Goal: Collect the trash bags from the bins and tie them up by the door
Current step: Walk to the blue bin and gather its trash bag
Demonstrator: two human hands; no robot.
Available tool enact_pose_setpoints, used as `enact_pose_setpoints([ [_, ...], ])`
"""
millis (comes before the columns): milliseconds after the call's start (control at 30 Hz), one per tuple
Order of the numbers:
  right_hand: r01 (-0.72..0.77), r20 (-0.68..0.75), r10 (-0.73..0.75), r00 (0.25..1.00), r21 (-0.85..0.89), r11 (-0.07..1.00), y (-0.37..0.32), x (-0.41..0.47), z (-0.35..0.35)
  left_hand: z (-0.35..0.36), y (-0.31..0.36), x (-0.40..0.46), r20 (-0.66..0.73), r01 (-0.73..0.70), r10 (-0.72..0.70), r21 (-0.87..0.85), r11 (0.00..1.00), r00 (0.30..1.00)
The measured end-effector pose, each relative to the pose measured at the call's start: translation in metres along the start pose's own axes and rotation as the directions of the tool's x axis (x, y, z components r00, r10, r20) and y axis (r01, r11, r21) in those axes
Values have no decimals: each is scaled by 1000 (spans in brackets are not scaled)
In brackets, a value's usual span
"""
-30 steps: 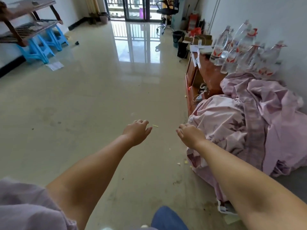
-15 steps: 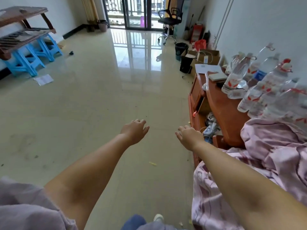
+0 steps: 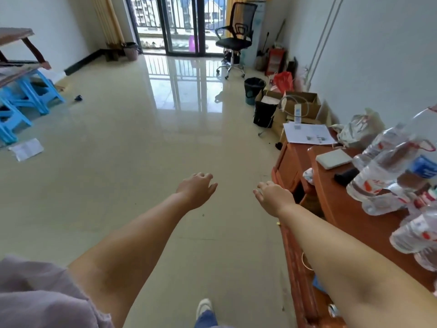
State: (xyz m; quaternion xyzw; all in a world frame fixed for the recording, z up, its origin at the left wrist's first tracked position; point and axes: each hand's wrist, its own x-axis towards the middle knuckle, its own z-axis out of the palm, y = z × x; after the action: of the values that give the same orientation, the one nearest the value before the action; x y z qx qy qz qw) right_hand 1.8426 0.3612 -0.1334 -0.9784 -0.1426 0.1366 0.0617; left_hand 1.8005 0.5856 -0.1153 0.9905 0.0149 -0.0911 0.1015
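- The left hand (image 3: pixel 197 189) reaches forward over the glossy cream tiled floor (image 3: pixel 142 150); its grip is slack, fingers loosely bent, holding nothing.
- The right hand (image 3: pixel 274 197) is stretched out beside it, a little apart, near the corner of the reddish-brown wooden desk (image 3: pixel 335 209); its grip is also loose and holds nothing.
- A round black mesh waste bin lined with a dark trash bag (image 3: pixel 254 88) stands on the floor far ahead on the right, near the wall and just beside an open brown cardboard box (image 3: pixel 305 104).
- A second bin, greyish-brown with a dark bag liner (image 3: pixel 130 51), sits at the far left next to the dark-framed glass balcony door (image 3: pixel 179 24).
- A black mesh office chair on a chrome wheeled base (image 3: pixel 235 41) stands by the door, beyond the black bin.
- A red plastic bag (image 3: pixel 282 81) lies by the wall just past the black bin.
- On the desk lie white printed papers (image 3: pixel 307 133), a flat white box (image 3: pixel 333 158) and a cluster of clear plastic water bottles with red labels (image 3: pixel 387 176).
- Bright blue plastic stools (image 3: pixel 26 100) stand at the left wall, with a white sheet of paper (image 3: pixel 26 149) on the floor near them.
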Motion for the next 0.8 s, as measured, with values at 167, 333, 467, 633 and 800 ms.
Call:
enact_pose_setpoints([
  [167,-19,-2,19,1000,27,999,4,126,-43,-36,-17,136,32,-23,23,4,1000,999],
  [333,-31,0,31,1000,35,999,32,265,-69,-53,-28,280,46,-31,30,23,999,998],
  [467,-12,-2,12,1000,59,998,61,384,-102,-76,-30,400,31,-10,10,15,1000,999],
  [633,-1,7,1,1000,20,1000,91,520,-160,-114,-33,540,20,37,-37,-27,999,999],
  [800,15,21,-15,1000,7,1000,105,653,-199,-141,-49,669,15,59,-58,-60,996,998],
])
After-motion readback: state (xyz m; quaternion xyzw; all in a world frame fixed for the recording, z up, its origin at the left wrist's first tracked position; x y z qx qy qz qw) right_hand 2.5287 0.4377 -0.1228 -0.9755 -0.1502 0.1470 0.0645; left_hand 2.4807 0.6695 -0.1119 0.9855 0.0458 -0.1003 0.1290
